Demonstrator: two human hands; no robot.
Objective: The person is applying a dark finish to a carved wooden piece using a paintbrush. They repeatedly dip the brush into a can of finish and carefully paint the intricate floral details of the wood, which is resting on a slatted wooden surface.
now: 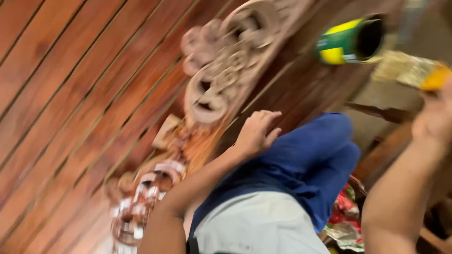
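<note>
Plank wall (70, 94), one carving (226, 61), one brush (414, 70)

Reddish plank surface (70, 94) under a carved wooden scrollwork panel (221, 70)

The view was tilted and smeared by motion blur throughout. Soft, even daylight lit the wooden planks (70, 94), which showed a warm sheen but no hard glare. The carved panel (226, 61) looked pale and soft-edged. The right hand (435, 117) and brush (414, 70) at the edge were the most blurred. Shadows stayed faint.
</note>
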